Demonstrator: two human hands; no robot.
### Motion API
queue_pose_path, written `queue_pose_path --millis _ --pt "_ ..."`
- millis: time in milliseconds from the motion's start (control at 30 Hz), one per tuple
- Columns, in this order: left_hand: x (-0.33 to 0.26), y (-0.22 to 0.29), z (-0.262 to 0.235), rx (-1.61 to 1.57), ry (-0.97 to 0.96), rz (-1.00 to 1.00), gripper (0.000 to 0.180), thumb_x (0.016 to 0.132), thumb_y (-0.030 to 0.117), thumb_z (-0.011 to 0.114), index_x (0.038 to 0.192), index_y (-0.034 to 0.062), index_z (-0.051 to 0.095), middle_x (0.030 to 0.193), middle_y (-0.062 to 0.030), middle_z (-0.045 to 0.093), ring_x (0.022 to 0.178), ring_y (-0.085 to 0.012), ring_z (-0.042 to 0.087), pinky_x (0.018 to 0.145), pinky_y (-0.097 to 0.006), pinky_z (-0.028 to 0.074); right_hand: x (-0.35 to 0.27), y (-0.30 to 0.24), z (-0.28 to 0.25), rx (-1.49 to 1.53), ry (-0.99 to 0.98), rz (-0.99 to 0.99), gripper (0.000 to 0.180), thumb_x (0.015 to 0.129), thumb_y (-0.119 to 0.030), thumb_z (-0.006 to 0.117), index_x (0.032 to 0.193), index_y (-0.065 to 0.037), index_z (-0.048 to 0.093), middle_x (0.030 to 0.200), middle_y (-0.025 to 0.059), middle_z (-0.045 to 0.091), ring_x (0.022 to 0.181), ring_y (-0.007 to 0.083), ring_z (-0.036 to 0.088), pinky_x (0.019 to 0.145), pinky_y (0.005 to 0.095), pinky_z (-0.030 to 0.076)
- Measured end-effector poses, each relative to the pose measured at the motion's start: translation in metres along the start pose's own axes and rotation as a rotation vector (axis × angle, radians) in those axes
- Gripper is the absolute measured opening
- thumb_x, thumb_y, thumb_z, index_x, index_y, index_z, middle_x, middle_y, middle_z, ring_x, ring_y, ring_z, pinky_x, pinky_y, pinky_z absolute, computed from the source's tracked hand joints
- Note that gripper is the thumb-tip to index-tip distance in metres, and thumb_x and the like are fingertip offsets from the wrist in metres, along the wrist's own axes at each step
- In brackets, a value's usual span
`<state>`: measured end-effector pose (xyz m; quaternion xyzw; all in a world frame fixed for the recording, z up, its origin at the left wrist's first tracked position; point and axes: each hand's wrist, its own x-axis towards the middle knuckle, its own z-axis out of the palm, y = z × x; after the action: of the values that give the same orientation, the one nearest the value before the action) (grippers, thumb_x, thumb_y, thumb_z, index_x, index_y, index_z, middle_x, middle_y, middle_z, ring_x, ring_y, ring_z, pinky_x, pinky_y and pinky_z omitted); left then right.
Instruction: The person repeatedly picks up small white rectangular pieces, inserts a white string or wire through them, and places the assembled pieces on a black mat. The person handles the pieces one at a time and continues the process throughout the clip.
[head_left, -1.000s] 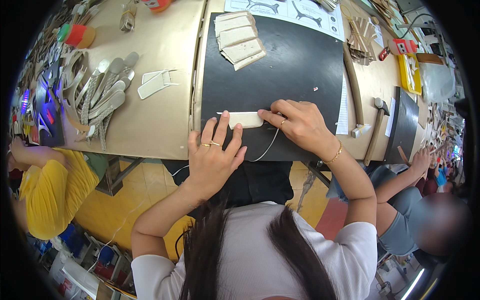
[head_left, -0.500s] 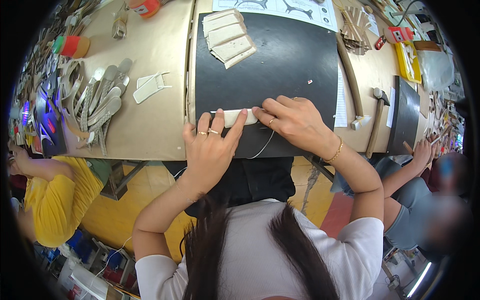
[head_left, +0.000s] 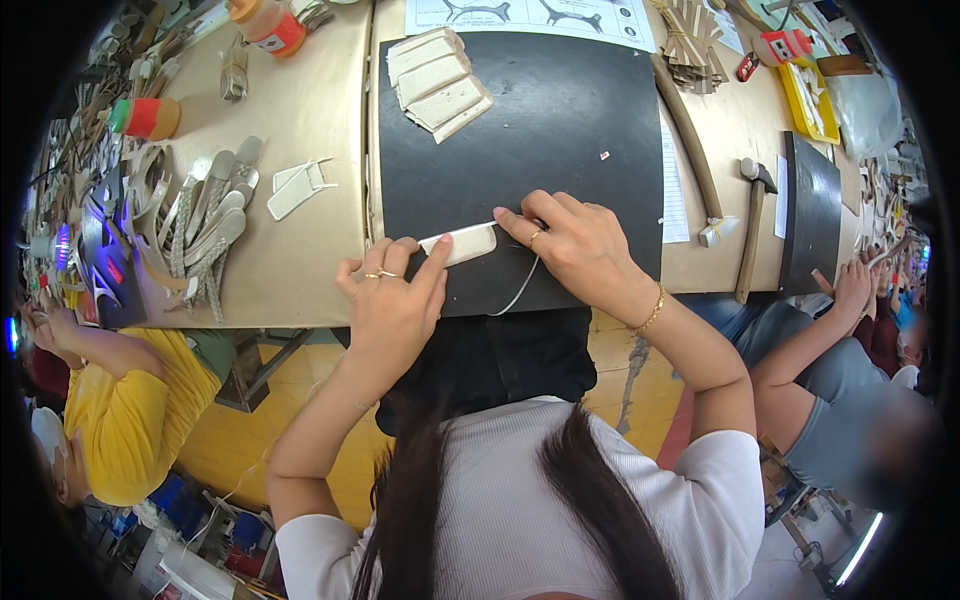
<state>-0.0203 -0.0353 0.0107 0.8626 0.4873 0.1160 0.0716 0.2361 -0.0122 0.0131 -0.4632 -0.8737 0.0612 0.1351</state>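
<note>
A small off-white strip-shaped piece (head_left: 472,246) with rounded corners lies slightly tilted on the black board. My left hand (head_left: 392,285) holds its left end down, the index finger on top and the other fingers curled beside it. At its upper right corner, my right hand (head_left: 570,240) pinches a thin white cord (head_left: 524,283) between thumb and index finger. Part of this cord runs along the piece's upper edge; the rest loops down to the board's near edge. A fanned stack of similar off-white pieces (head_left: 440,80) sits toward the board's far left.
Left of the black board (head_left: 560,110) lie two white corded pieces (head_left: 300,186), a pile of straps (head_left: 205,215) and a red-and-green jar (head_left: 147,118). Two hammers (head_left: 754,225) rest to the right, near a yellow tray (head_left: 815,110). Co-workers sit on both sides.
My left hand has slid left and nearer, baring more of the piece's right part. The piece now slants, right end farther away. My right hand stays at the cord by its right corner.
</note>
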Motion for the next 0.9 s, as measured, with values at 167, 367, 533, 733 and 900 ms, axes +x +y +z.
queue_pose_path --millis 167,367,533,733,900 --pt "-0.009 -0.007 -0.003 -0.04 0.067 -0.062 0.037 0.087 0.02 0.079 0.123 0.0147 0.071 0.112 -0.0042 0.06 0.109 -0.023 0.057 0.095 -0.047 0.03 0.0 0.002 0.003 -0.025 0.043 -0.048 0.032 0.086 -0.013 0.065 0.117 -0.012 0.073 0.092 -0.0001 0.055 0.075 0.0131 0.06 0.058 0.0276 0.054" --pt "0.002 -0.008 -0.005 -0.156 0.171 -0.029 0.036 0.086 0.015 0.079 0.119 0.0068 0.069 0.119 -0.007 0.064 0.111 -0.0253 0.06 0.097 -0.046 0.036 0.002 0.0 0.006 0.097 0.097 0.034 0.03 0.084 -0.009 0.069 0.113 -0.009 0.073 0.092 0.0015 0.058 0.08 0.0171 0.063 0.062 0.0306 0.056" --pt "0.025 0.0 0.006 -0.191 0.049 0.309 0.036 0.086 0.012 0.075 0.119 0.0001 0.067 0.129 -0.013 0.065 0.114 -0.0278 0.061 0.095 -0.042 0.046 0.006 -0.008 0.005 0.267 0.145 0.224 0.021 0.083 -0.008 0.075 0.104 -0.007 0.073 0.091 0.0047 0.061 0.085 0.0235 0.065 0.069 0.0365 0.057" --pt "0.024 0.013 0.007 -0.117 0.027 0.31 0.037 0.086 0.012 0.074 0.119 -0.0041 0.067 0.129 -0.0137 0.065 0.105 -0.0258 0.061 0.088 -0.039 0.047 0.01 -0.023 -0.002 0.585 0.081 0.44 0.012 0.089 -0.01 0.073 0.1 -0.003 0.073 0.09 0.0096 0.067 0.08 0.0283 0.068 0.071 0.0387 0.055" --pt "0.029 0.013 0.006 -0.093 0.034 0.34 0.034 0.085 0.01 0.069 0.115 -0.0058 0.068 0.127 -0.0151 0.065 0.098 -0.0234 0.06 0.083 -0.036 0.047 0.008 -0.024 -0.005 0.721 0.021 0.554 0.011 0.09 -0.01 0.073 0.098 -0.003 0.074 0.089 0.0104 0.068 0.077 0.0292 0.068 0.07 0.0386 0.055"
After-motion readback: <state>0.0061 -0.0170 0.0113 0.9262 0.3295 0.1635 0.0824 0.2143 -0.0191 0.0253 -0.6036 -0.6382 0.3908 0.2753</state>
